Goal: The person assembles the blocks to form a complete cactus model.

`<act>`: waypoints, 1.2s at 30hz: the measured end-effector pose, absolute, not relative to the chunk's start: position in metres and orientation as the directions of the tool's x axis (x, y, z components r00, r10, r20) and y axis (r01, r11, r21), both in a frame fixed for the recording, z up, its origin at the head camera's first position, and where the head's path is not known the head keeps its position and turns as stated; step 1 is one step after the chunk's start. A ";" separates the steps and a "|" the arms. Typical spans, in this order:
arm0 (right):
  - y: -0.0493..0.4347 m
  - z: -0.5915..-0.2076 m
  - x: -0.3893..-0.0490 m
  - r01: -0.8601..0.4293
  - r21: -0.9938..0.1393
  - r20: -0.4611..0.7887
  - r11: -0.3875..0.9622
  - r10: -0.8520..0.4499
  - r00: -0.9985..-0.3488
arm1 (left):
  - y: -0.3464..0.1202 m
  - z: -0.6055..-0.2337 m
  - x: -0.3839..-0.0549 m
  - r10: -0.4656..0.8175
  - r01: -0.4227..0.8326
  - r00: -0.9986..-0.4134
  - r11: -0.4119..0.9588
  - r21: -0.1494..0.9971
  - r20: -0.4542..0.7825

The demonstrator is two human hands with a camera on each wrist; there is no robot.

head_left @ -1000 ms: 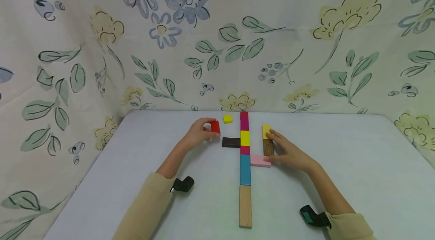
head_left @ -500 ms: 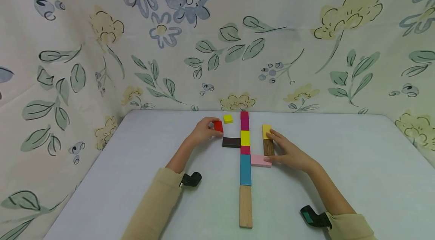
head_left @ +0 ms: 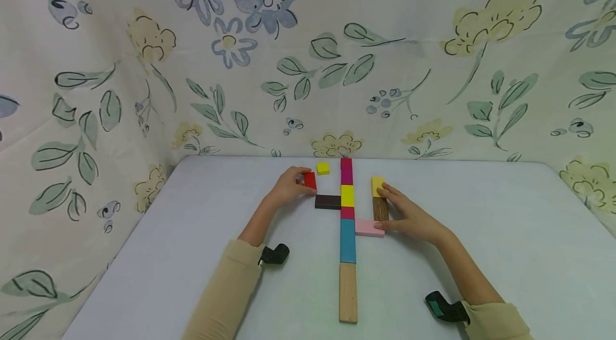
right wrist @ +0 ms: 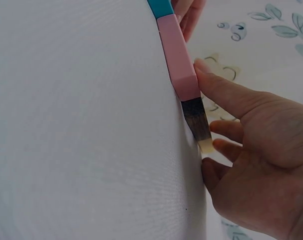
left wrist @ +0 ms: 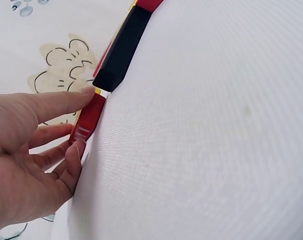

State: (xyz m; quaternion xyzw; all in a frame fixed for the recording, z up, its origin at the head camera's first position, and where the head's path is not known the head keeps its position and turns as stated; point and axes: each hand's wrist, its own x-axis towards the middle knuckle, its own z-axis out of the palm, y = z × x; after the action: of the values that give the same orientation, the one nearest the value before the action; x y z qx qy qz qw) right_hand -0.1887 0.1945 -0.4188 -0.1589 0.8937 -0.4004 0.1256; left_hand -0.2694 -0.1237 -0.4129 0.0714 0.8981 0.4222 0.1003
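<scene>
My left hand (head_left: 287, 187) pinches a small red block (head_left: 310, 180) between thumb and fingers, just above the left end of a black block (head_left: 328, 202). In the left wrist view, the thumb tip is beside the near end of that red block (left wrist: 89, 117). My right hand (head_left: 409, 218) rests against the blocks on the right: its thumb touches a pink block (head_left: 368, 228), and its fingertips touch a pale yellow block (head_left: 377, 185). Between those two stands a dark brown wooden block (head_left: 380, 209). The right wrist view shows the fingers loosely bent beside the brown block (right wrist: 196, 119).
A column runs down the middle: a magenta block (head_left: 346, 173), a yellow block (head_left: 347, 195), a crimson block (head_left: 347, 213), a blue block (head_left: 347, 241) and a plain wooden block (head_left: 348, 293). A small yellow block (head_left: 323, 169) lies apart, near the white table's (head_left: 144, 276) back edge.
My left hand has carried the red block a little to the right, toward the black block's left end, slowing in the last half second. The right hand stays where it was.
</scene>
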 end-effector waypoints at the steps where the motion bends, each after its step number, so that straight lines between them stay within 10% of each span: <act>1: 0.194 -0.419 -0.188 -0.183 -0.756 -0.097 0.629 -0.384 -0.918 | -0.124 -0.413 -0.269 0.213 0.043 -0.970 0.628 0.777 -0.119; 36: 0.193 -0.418 -0.188 -0.153 -0.756 -0.125 0.636 -0.369 -0.921 | -0.120 -0.420 -0.261 0.190 0.059 -0.980 0.551 0.832 -0.057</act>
State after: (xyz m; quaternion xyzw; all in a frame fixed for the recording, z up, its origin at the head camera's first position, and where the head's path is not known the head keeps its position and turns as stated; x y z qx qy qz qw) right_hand -0.1885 0.1934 -0.4175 -0.1460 0.8944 -0.4007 0.1351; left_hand -0.2615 -0.1200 -0.4202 0.0708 0.8779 0.4683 0.0702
